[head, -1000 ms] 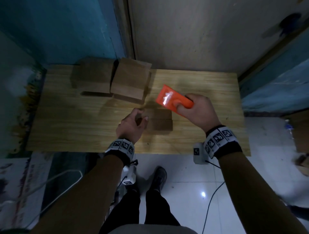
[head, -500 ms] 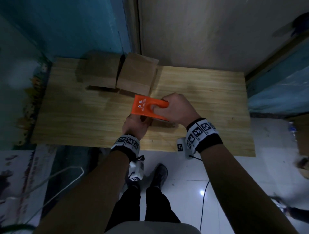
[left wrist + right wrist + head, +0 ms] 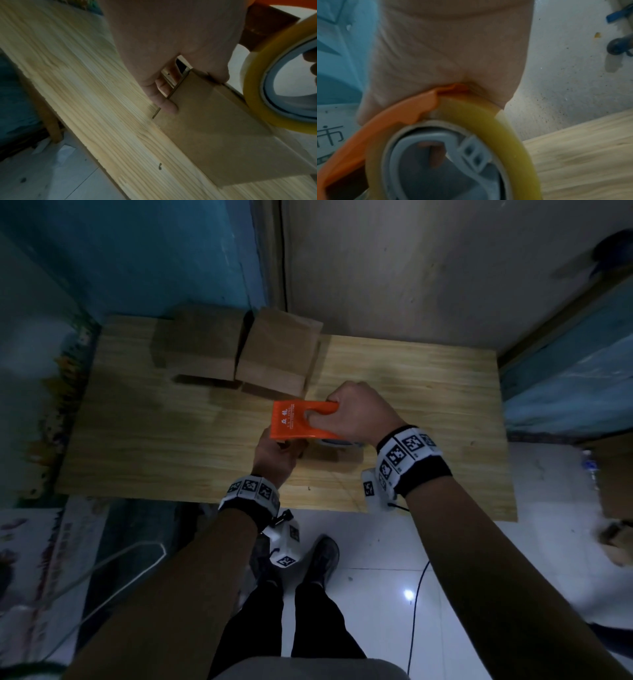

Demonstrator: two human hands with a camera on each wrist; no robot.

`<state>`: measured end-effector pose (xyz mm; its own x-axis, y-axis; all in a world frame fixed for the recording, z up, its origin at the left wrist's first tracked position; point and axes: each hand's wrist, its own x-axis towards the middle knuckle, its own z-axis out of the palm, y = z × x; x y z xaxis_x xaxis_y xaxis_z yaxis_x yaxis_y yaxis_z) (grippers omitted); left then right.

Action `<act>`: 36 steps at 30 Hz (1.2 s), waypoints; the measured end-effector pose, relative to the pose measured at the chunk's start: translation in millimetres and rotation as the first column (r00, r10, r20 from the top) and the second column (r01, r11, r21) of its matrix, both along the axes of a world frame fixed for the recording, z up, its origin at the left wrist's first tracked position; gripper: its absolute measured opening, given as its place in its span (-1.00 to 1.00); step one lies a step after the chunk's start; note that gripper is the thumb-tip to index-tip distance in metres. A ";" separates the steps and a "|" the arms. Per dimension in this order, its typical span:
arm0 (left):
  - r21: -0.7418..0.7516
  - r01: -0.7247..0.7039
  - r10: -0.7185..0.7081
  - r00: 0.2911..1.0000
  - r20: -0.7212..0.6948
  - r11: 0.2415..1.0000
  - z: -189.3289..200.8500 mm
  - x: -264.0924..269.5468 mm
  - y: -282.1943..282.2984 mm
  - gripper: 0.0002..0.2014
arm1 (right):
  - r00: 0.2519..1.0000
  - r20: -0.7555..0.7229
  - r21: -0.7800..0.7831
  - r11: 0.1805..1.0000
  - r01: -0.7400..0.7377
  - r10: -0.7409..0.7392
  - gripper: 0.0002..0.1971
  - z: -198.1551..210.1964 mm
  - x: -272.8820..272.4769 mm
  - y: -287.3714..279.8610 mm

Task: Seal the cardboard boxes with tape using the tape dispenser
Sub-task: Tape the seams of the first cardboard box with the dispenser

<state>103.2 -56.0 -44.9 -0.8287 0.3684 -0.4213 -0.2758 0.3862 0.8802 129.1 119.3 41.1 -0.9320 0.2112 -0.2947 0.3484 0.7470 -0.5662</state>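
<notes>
right hand point(image 3: 356, 412) clamped on orange dispenser point(image 3: 298, 422) handle | left hand point(image 3: 274, 453) pinches box point(image 3: 214, 128), bench front edge | left wrist only: yellow tape roll point(image 3: 267, 83) touching box top

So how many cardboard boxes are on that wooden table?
3. Two boxes sit side by side at the back, one left, one right. A third, small box lies near the front, gripped by the left hand, mostly hidden under the orange tape dispenser.
</notes>
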 end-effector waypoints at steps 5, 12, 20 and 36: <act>0.122 -0.100 0.073 0.974 0.213 0.987 11.5 -1.8 -6.6 -0.95 | 1.000 0.026 0.001 1.000 0.000 0.000 -0.41 -2.6 -5.8 0.0; 0.201 -0.344 0.208 0.844 0.494 0.917 7.8 -12.2 -22.4 -0.51 | 0.998 0.059 0.059 0.998 -0.010 0.007 -0.43 1.3 -11.0 -4.9; 0.160 -0.275 0.196 0.901 0.387 0.948 13.7 -12.0 -10.2 -0.82 | 0.997 0.072 0.078 0.997 -0.007 0.001 -0.43 3.8 -10.1 -6.9; 0.164 -0.170 0.204 0.954 -0.220 0.972 2.0 8.5 1.4 -0.87 | 0.998 0.053 0.046 0.999 0.016 -0.018 -0.43 1.6 0.0 0.3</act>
